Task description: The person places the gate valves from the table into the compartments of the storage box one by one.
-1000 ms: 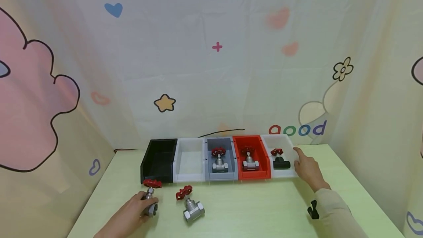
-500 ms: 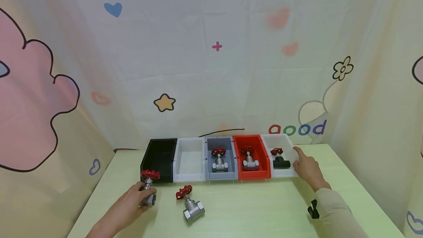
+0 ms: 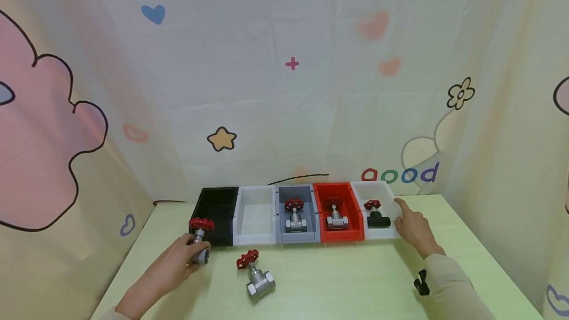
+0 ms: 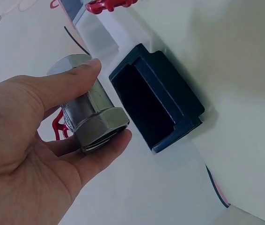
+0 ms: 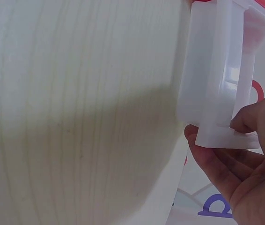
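Head view: left hand [image 3: 175, 256] grips a hex-ended metal valve [image 3: 203, 257], right hand [image 3: 416, 231] pinches a white bin [image 3: 375, 191]; wood-grained table [image 3: 338, 280], printed cloth [image 3: 266, 88].

Head view: read a single word, "good" [image 3: 403, 176], in red, green, blue and purple letters on the patterned backdrop [image 3: 249, 78], just above the rear rim of the rightmost white bin [image 3: 366, 190]. Take the first letter as "g" with some doubt, being cut off below by the bin and looking much like "a". Note a pink plus sign [image 3: 292, 63] higher on the same cloth, left of the word. Right wrist view: see a purple "d" [image 5: 215, 214], turned on its side, and a red curve [image 5: 261, 89] beside the bin, too partial to read.
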A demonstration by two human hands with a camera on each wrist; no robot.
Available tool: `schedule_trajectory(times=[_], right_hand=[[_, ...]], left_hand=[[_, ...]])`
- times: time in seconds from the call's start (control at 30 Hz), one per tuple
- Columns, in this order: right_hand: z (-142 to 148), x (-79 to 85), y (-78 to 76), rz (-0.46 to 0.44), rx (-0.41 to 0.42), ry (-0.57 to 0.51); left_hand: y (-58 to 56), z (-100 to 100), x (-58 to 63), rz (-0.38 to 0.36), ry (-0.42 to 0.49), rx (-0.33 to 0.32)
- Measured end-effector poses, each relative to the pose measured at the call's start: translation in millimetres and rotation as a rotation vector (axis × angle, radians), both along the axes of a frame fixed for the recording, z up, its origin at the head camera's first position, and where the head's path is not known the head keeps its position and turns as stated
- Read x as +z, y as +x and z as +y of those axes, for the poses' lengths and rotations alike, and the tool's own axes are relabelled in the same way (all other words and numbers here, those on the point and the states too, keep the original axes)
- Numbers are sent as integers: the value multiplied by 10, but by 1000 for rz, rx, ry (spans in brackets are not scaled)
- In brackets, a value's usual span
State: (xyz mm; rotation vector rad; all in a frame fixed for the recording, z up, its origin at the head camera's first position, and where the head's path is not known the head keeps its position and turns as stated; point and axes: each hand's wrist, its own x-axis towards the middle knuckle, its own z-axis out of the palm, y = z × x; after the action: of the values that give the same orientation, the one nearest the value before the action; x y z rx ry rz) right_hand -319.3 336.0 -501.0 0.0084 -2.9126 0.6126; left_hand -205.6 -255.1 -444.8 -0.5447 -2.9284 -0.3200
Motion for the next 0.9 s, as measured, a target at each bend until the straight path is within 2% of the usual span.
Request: schedule_trajectory(times=[0.13, 0.37, 0.9], right_hand=[[2, -8, -6, -5, -2, -1], [3, 3, -1, -6, -1, -2], [4, -15, -2, -2, 3, 3]], left_hand=[[-52, -25, 25, 24, -1, -17], [-156, -39, 23, 2, -10, -15], [-333, -61, 47, 31, 3, -32]])
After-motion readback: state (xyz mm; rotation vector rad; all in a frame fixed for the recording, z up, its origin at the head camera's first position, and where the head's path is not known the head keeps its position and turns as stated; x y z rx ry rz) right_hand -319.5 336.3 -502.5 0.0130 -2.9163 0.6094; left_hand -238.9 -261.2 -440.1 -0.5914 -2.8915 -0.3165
